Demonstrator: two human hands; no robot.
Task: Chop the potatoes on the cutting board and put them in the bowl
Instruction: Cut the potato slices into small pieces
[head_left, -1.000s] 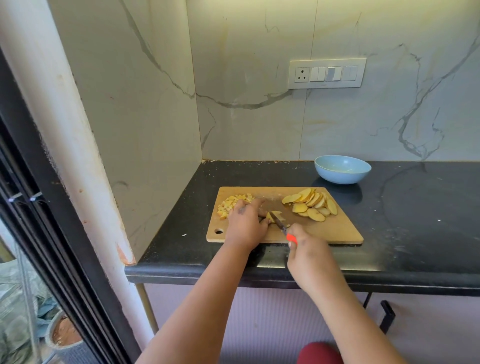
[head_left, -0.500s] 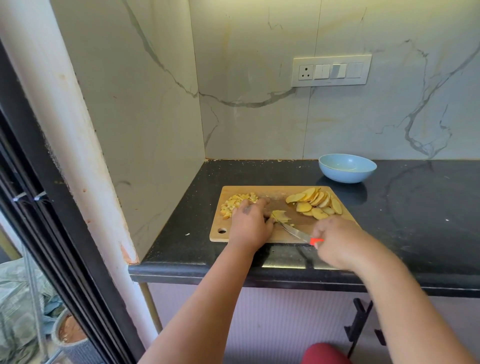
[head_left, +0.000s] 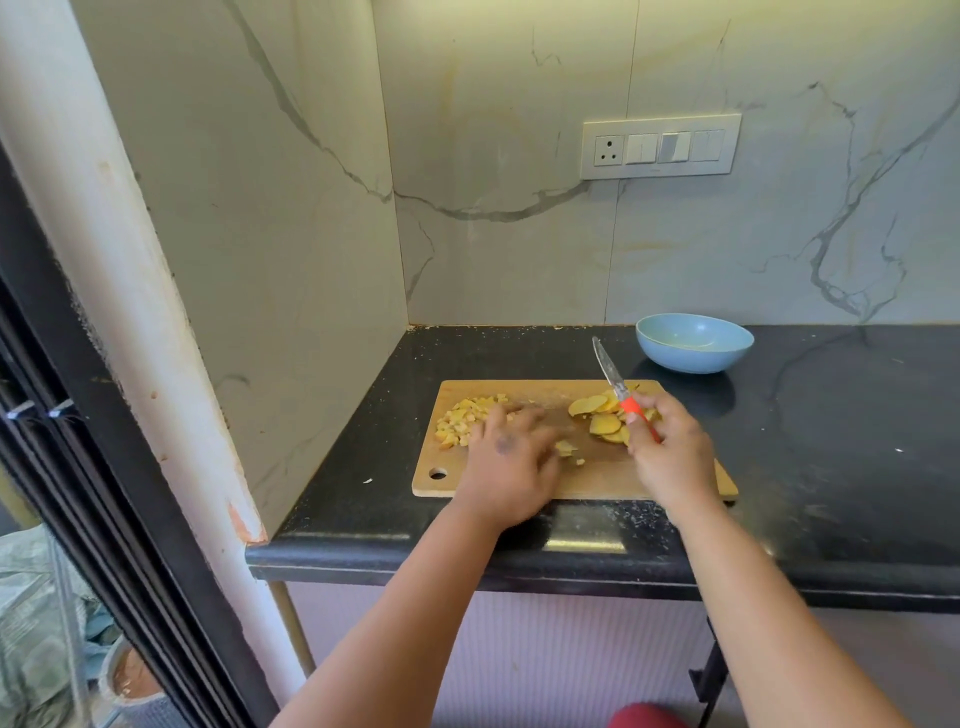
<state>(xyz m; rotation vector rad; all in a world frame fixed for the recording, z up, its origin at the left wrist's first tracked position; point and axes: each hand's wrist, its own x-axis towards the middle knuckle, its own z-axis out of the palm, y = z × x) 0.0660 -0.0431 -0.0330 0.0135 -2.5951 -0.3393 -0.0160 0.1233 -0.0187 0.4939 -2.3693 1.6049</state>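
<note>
Right hand (head_left: 670, 447): I grip the knife (head_left: 621, 387), blade tipped up.
Left hand (head_left: 511, 447): flat on the board (head_left: 597, 478), fingers spread, holding nothing.
Dice (head_left: 462, 421): beside my left fingers.
Slices (head_left: 597, 415): under my right.
Bowl (head_left: 693, 343): beyond the knife.

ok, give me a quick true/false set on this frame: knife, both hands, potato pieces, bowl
1. The right hand holds the knife with its blade pointing up and away. True.
2. The bowl sits on the cutting board. False: it stands on the black counter behind the board.
3. The diced potato lies at the board's left end. True.
4. The potato slices are in the bowl. False: they lie on the board.
5. The left hand holds the knife. False: it rests on the board, fingers spread.
</note>
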